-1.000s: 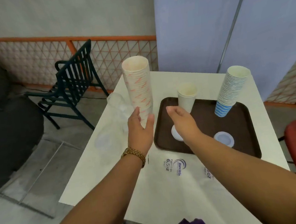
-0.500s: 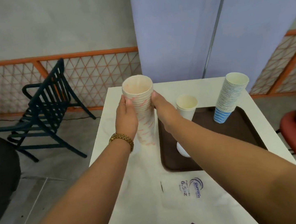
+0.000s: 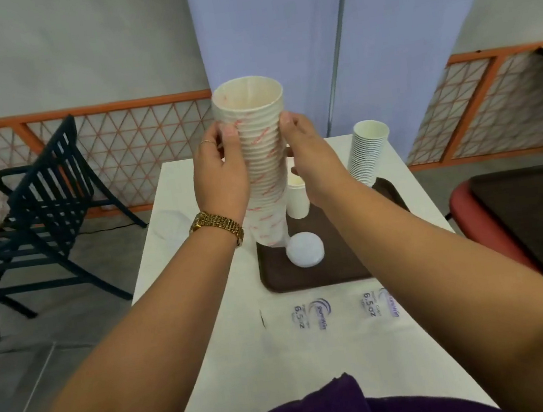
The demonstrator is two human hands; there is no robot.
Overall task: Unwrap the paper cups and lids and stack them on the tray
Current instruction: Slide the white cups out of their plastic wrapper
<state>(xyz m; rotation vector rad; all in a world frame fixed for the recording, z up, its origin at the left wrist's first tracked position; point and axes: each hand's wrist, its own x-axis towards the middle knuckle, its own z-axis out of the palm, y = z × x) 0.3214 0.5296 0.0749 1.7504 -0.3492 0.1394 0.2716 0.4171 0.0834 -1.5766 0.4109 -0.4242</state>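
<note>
A tall stack of white paper cups with red print [image 3: 262,158] is held upright in the air above the table's left-middle. My left hand [image 3: 219,174] grips its left side and my right hand [image 3: 309,159] grips its right side, thumbs near the upper part. Below and right lies the dark brown tray [image 3: 292,272]. On the tray stand a short stack of plain white cups [image 3: 298,199], partly hidden by my right wrist, a tall blue-based cup stack [image 3: 367,153] at the far right, and a white lid [image 3: 304,249].
Empty clear wrappers [image 3: 342,310] printed "6.5 oz" lie flat on the white table [image 3: 209,317] in front of the tray. Another clear wrapper [image 3: 168,222] lies at the table's left. A dark slatted chair [image 3: 45,204] stands left; a red seat [image 3: 478,213] is on the right.
My right hand left the tray and joined my left on the red-print cup stack. Both hands have lifted the stack higher and toward the middle.
</note>
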